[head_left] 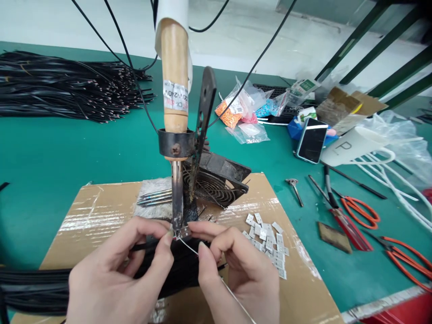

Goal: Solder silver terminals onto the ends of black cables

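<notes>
Our L hand (pixel 124 274) has thumb & forefinger pressed together, pinching a black cord (pixel 140 246) near its end. Our R hand (pixel 241 265) pinches thin silvery solder wire (pixel 189 246) btwn thumb & fingers, forefinger at the R edge of a small metal plate (pixel 184 232). That plate's flat, dull silver w/ small dark holes; it's right at the tip of the soldering iron (pixel 175 112) (wood handle, tip pointing down), over the cardboard (pixel 84 225), abt midway btwn the board's L & R edges. Exact contact w/ the tip is too small to tell. More loose plates (pixel 268 238) lie scattered by the board's R edge.

Containers, toward the desk's far R corner: a clear bag (pixel 229 114) of orange bits, next to it a bag (pixel 266 108) w/ blue bits, pink ones btwn. An open box (pixel 351 110) has flaps up; contents unclear. White cup (pixel 347 146) marked "P" is nearer the desk's R edge, can't see inside. Phone (pixel 312 140) leans just L of it.
</notes>
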Tool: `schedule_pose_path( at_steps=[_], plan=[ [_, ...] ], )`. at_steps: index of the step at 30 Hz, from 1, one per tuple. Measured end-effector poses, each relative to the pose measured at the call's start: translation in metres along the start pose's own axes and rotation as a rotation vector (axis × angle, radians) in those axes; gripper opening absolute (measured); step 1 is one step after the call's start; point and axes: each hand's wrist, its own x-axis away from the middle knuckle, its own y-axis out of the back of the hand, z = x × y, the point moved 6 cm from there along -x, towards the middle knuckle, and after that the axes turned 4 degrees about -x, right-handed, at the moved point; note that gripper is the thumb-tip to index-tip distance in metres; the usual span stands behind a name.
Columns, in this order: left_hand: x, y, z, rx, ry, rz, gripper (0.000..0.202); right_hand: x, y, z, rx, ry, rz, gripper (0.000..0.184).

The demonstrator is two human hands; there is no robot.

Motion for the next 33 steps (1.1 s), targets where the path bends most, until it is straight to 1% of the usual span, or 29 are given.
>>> schedule_pose_path(
  at_steps=[4, 6, 9, 13, 20, 24, 26, 29, 33],
  plan=[
    [-0.002, 0.000, -0.003, -0.008, -0.021, -0.015, 0.006, 0.002, -0.001, -0.001, -0.016, -0.099, -0.085, 0.021],
    [-0.002, 0.000, -0.002, -0.015, -0.010, -0.023, 0.005, 0.002, -0.003, 0.001, -0.024, -0.106, -0.102, 0.020],
    [-0.001, 0.000, 0.000, -0.005, 0.005, -0.019, 0.004, 0.000, -0.004, 0.006, -0.031, -0.079, -0.096, 0.020],
    [-0.002, 0.000, -0.003, 0.017, -0.010, -0.028, 0.005, -0.003, -0.002, 0.010, -0.042, 0.013, -0.074, 0.023],
    [-0.001, 0.000, -0.003, 0.012, -0.004, -0.031, 0.005, -0.001, 0.001, 0.004, 0.024, 0.114, -0.032, 0.022],
    [-0.002, 0.001, -0.004, -0.003, 0.011, -0.038, 0.006, -0.002, 0.000, 0.007, 0.016, 0.065, -0.051, 0.021],
    [-0.003, 0.000, -0.007, -0.035, 0.020, -0.039, 0.012, -0.003, -0.001, 0.010, 0.004, 0.049, -0.066, 0.021],
    [-0.007, -0.002, -0.015, -0.075, 0.017, -0.051, 0.022, -0.002, -0.002, 0.012, -0.006, 0.056, -0.076, 0.021],
    [-0.010, -0.005, -0.023, -0.084, 0.006, -0.053, 0.025, -0.002, -0.003, 0.011, 0.002, 0.073, -0.079, 0.021]
  ],
)
